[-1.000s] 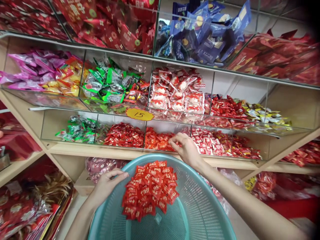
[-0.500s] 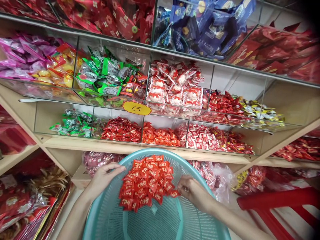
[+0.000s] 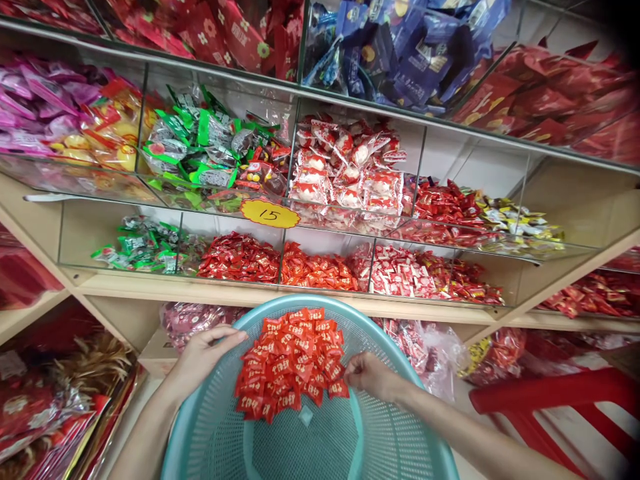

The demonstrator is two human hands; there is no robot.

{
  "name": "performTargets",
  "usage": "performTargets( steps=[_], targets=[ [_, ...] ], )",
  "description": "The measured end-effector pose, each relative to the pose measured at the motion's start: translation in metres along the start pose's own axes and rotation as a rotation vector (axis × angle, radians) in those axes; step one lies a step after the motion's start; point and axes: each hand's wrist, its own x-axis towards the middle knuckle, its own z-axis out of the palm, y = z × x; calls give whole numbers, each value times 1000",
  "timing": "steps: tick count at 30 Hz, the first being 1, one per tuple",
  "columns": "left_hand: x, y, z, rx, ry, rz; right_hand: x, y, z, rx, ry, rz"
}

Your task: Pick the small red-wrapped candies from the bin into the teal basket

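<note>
A teal plastic basket (image 3: 400,413) with mesh walls stands in front of me, tilted so its inside shows. Toward its far side lies a heap of small red wrapped candies (image 3: 295,360) with gold lettering; the near part of the floor is bare. My left hand (image 3: 207,353) grips the basket's left rim, fingers over the edge. My right hand (image 3: 373,377) is inside the basket at the heap's right edge. Its fingers are curled together, with the tips at one red candy (image 3: 339,388) that they appear to pinch.
Behind the basket rise wooden shelves (image 3: 200,290) with clear-walled bins of wrapped sweets. A yellow price tag (image 3: 271,214) reads 15. At right stands a red plastic stool (image 3: 540,393). Bagged sweets (image 3: 435,360) lie under the shelf, and red packaged goods (image 3: 40,413) fill the lower left.
My right hand has moved left toward the heap, and the candy at its fingertips has shifted left with it. My left hand stays on the rim. The view has shifted slightly.
</note>
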Motion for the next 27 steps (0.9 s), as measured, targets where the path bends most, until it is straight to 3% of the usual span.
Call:
performTargets(
  steps=[8, 13, 17, 22, 27],
  targets=[
    [3, -3, 0, 12, -1, -13, 6, 3, 14, -71, -61, 304],
    [2, -3, 0, 12, -10, -18, 11, 13, 21, -76, -65, 345],
    [3, -4, 0, 13, -11, -6, 9, 12, 19, -147, -10, 284],
    [5, -6, -1, 7, -4, 6, 0, -23, -3, -292, -33, 169],
    [5, -7, -2, 11, 9, -14, 7, -90, -56, -204, -86, 32]
  ],
)
